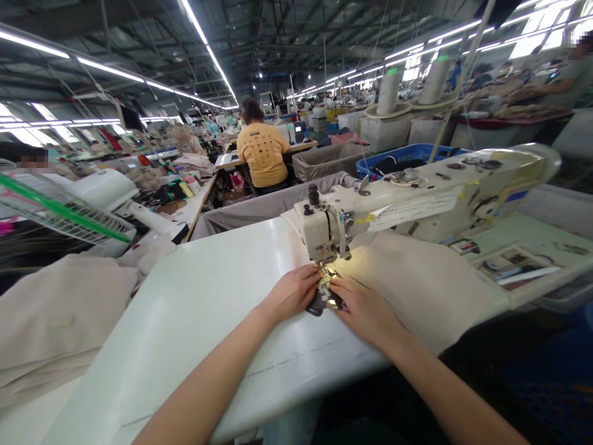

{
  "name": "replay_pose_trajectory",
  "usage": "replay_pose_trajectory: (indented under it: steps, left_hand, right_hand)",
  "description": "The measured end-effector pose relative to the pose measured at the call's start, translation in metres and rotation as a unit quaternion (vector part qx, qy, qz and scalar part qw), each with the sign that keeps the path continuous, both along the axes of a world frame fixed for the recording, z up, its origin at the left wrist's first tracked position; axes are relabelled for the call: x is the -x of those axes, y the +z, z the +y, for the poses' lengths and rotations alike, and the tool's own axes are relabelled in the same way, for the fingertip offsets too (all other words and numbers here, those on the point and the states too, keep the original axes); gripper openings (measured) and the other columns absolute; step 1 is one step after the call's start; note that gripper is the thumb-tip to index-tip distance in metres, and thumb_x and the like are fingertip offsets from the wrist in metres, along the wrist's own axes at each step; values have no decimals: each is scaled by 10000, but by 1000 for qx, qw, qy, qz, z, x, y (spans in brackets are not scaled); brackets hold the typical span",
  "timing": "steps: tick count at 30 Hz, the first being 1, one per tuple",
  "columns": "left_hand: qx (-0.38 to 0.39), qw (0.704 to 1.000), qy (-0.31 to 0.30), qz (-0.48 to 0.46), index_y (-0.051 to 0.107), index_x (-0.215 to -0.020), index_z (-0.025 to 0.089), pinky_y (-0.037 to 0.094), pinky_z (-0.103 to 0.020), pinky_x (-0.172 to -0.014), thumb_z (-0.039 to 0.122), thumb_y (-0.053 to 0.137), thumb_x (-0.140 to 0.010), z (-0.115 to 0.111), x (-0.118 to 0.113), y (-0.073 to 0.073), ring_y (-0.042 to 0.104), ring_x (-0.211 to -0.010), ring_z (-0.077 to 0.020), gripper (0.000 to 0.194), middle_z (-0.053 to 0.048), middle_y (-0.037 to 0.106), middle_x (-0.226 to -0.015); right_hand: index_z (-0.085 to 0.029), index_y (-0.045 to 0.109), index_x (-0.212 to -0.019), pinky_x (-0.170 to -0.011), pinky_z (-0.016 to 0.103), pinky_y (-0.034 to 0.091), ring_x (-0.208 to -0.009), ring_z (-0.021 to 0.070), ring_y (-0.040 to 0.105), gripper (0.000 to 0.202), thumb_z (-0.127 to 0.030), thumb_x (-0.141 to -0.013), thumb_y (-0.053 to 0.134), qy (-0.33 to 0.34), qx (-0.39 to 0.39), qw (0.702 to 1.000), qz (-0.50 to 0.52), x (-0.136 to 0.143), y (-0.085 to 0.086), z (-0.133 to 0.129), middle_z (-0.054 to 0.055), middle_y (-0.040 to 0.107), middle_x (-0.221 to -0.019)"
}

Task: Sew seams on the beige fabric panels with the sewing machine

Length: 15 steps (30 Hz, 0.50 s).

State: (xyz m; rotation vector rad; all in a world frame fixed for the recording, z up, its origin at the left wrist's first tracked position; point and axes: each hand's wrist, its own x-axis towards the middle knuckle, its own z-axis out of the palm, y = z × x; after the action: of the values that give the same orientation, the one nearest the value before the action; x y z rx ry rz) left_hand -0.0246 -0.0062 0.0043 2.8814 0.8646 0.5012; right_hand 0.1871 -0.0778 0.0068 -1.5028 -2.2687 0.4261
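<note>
Sewing machine point(417, 198) on the right side of the desk point(208, 284); at its needle, a fabric piece point(318, 303) between left hand point(294, 292) and right hand point(368, 309); beyond the far edge, a seated person point(262, 151).

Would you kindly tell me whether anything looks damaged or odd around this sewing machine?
Yes, a ragged dark line on the pale tabletop, near its front edge: it breaks the smooth surface, though I cannot tell whether it is a scratch or a crack. Nothing else around the sewing machine stands out.

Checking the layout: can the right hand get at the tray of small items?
Probably yes: only low-lying pale cloth separates the tray from the right hand, at the patterned piece.
</note>
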Motion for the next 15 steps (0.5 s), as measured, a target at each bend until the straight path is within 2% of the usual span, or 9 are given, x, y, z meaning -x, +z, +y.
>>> replay_pose_trajectory:
  steps: [7, 15]
  left_hand:
    - [5, 1000, 2, -12, 619, -1257, 157, 529, -406, -1059, 153, 440, -961, 3, 1, -1, 603, -1229, -242, 346, -130, 635, -1303]
    - [-1, 1000, -3, 1, 619, -1268, 114, 521, -403, -1069, 155, 415, -977, 3, 0, 2, 589, -1248, -249, 358, -150, 636, -1306]
  right_hand:
    - [-195, 665, -1282, -952, 417, 564, -1167, 290, 669, 376, -202, -914, 588, -7, 8, 1000, -13, 1, 2, 1, 100, 610, -1428]
    - [-202, 655, -1291, -967, 417, 554, -1180, 281, 661, 384, -195, -916, 573, -3, 6, 1000, -5, 1, -1, 1, 96, 607, -1432]
